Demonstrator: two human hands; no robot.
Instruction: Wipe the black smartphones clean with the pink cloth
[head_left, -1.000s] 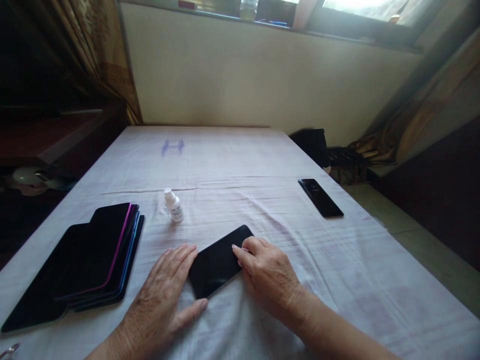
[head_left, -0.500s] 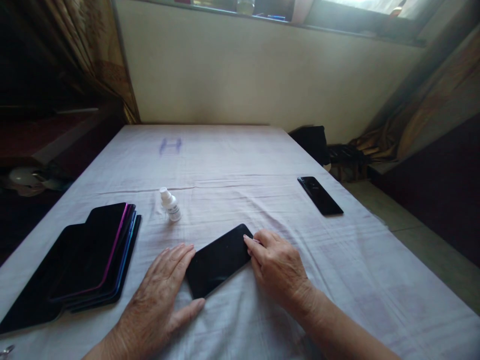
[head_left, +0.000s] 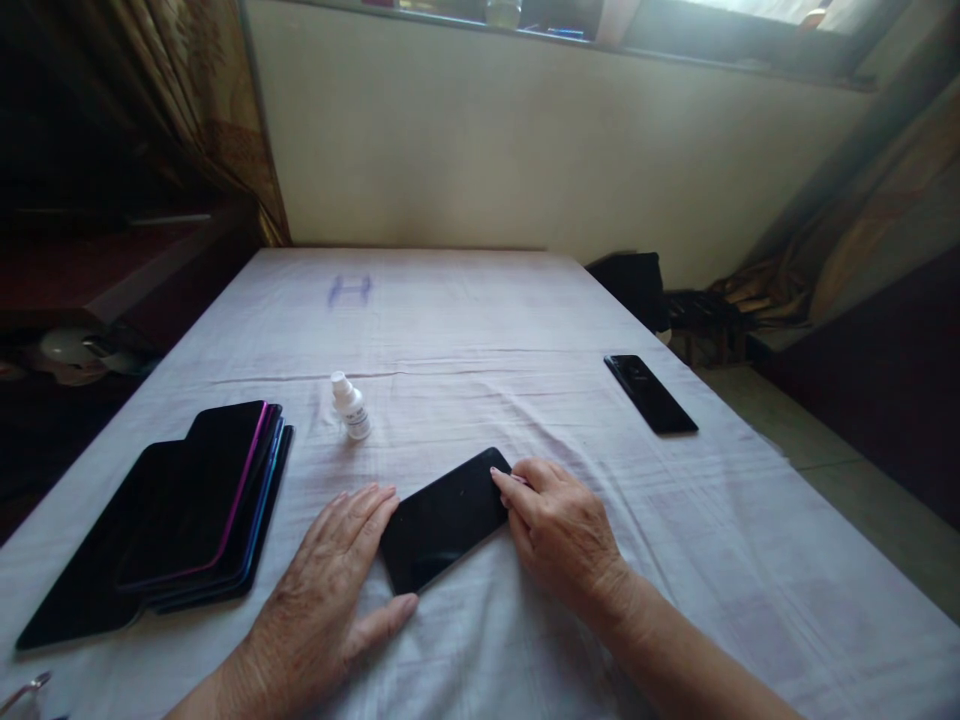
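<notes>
A black smartphone (head_left: 446, 520) lies face up and slantwise on the cloth between my two hands. My left hand (head_left: 326, 585) spans its left end, index finger at the upper corner and thumb at the lower corner, holding it in place. At the right end, my right hand (head_left: 562, 525) has its fingers curled in, with the index fingertip on the screen. A sliver of something pinkish shows by those fingers; most of it is hidden, so its kind cannot be told. A small white bottle (head_left: 351, 408) stands behind the phone, to the left.
Several dark phones or tablets (head_left: 195, 500) are stacked at left, one with a magenta edge. Another black phone (head_left: 651, 394) lies near the table's right edge. Part of a thin metal object (head_left: 30, 688) shows at the lower left corner. A whitish cloth (head_left: 465, 310) covers the table.
The whole view has shifted slightly, so things appear a little further right. Both hands keep nearly the same places on the phone.
</notes>
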